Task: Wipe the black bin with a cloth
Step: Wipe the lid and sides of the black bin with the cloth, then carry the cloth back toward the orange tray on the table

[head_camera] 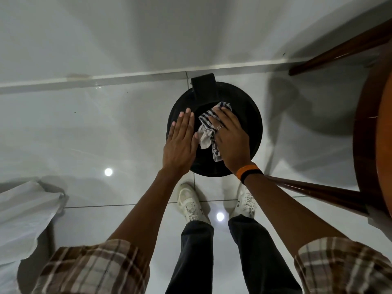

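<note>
The round black bin (248, 115) stands on the white tiled floor close to the wall, seen from above, with a raised black hinge block at its far edge. A crumpled white cloth with dark stripes (206, 128) lies on the bin's lid. My right hand (230, 137) presses flat on the cloth, fingers spread over it, with a ring on one finger and an orange and black band at the wrist. My left hand (182, 141) rests flat on the lid's left side, fingers straight and together, holding nothing, just left of the cloth.
A dark wooden round table or stool (373, 128) with slanted legs stands close on the right; one leg (314, 192) passes under my right forearm. White fabric (23, 211) hangs at the left. My white shoes (192, 203) stand just before the bin. The white wall lies behind it.
</note>
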